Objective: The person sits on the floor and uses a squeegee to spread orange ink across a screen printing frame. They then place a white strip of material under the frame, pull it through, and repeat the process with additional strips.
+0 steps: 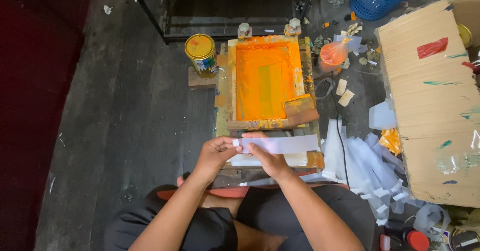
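Both hands, left hand and right hand, pinch a white paper strip between them. The orange-inked screen frame lies just beyond.

Dark worn plank floor, black metal frame behind, dark red surface leftward.

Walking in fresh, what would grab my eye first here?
The wooden screen-printing frame flooded with bright orange ink at centre, on the dark floor. Just below it, the left hand and right hand hold a long pale paper strip between them. A yellow-lidded paint tin stands left of the frame.
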